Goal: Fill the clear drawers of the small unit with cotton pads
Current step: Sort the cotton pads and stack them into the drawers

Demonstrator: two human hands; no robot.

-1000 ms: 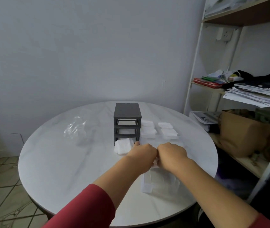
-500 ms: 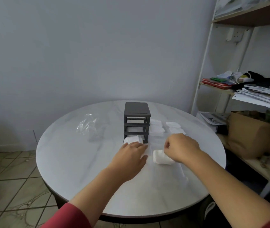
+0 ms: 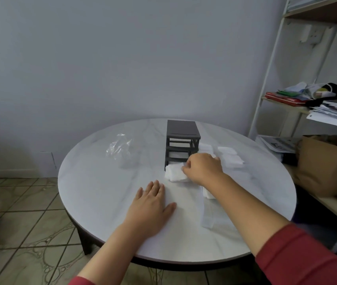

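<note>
On the table [image 3: 102, 192], a clear drawer [image 3: 209, 220] holds cotton pads [image 3: 207, 194].

The desk [image 3: 102, 192] is showing a smooth, marble-patterned top with a soft sheen. The drawer unit [image 3: 182, 130] is presenting matt dark plastic, the cotton pads [image 3: 174, 173] are looking soft and fibrous, and the bag [image 3: 119, 148] is glinting as crinkled clear film.

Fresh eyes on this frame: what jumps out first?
The dark drawer unit stands in the middle of the marble table. Just in front of it the right hand grips a stack of cotton pads, and the left hand lies flat on the table. More pad stacks sit to the unit's right.
</note>
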